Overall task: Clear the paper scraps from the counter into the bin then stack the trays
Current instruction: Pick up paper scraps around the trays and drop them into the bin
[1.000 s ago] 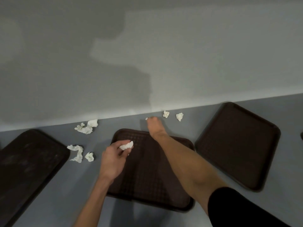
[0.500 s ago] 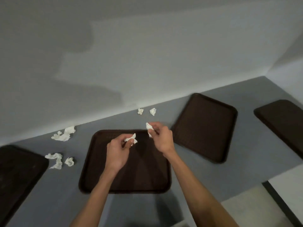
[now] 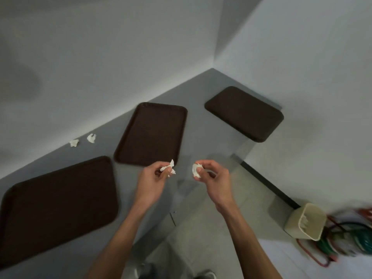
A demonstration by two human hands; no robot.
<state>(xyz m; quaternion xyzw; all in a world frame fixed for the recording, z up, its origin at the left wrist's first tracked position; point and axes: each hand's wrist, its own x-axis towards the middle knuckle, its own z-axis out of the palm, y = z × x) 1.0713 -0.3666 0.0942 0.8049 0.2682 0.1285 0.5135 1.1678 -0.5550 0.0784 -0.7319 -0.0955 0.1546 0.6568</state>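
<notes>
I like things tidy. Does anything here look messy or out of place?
Yes. One paper scrap and a second scrap lie on the counter by the wall. The near tray, middle tray and far tray sit apart, each turned differently, not stacked.

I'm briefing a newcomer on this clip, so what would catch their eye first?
At centre, the left hand and right hand each pinch a white paper scrap. Three dark trays lie apart on the grey counter, and a beige bin stands on the floor at lower right.
</notes>
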